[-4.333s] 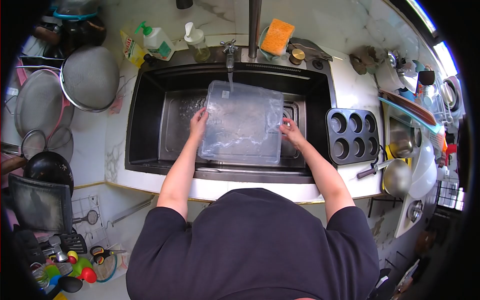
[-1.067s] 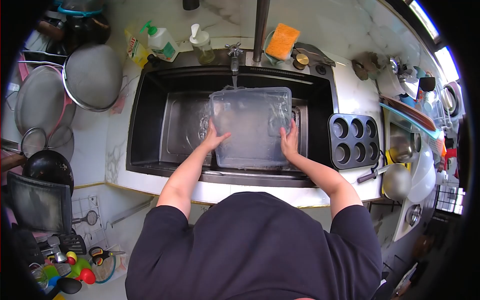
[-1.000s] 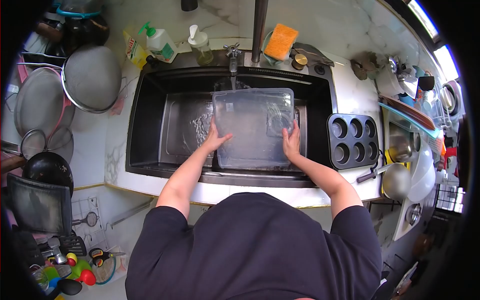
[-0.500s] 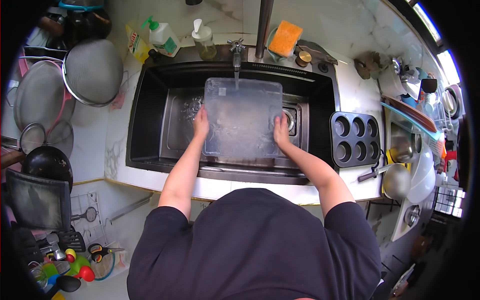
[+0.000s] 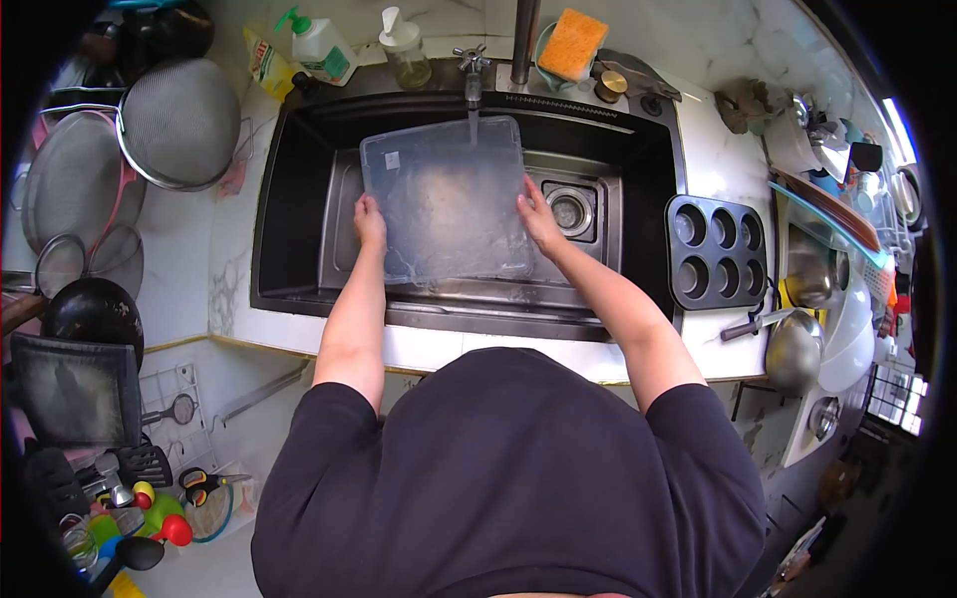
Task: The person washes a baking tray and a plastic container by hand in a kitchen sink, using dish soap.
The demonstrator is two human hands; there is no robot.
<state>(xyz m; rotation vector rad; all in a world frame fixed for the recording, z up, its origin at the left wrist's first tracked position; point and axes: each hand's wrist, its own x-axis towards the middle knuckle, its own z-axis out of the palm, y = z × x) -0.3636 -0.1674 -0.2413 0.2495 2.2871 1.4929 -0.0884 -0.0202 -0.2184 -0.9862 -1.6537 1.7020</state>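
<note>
Over the black sink a translucent, wet plastic container is held by its two sides, slightly tilted. My left hand grips its left edge, fingers closed on the side. At the right edge my right hand holds it in the same way. The faucet stands at the back of the sink, its spout just above the container's far edge. Part of the fingers of both hands is hidden behind the container. The drain shows to the right of it.
A muffin pan and a knife lie right of the sink. Behind it stand a soap dispenser, a green-pump bottle and an orange sponge. Strainers hang at the left.
Both hands have moved left with the container, which is now turned slightly and tilted differently. More of the drain shows on the right.
</note>
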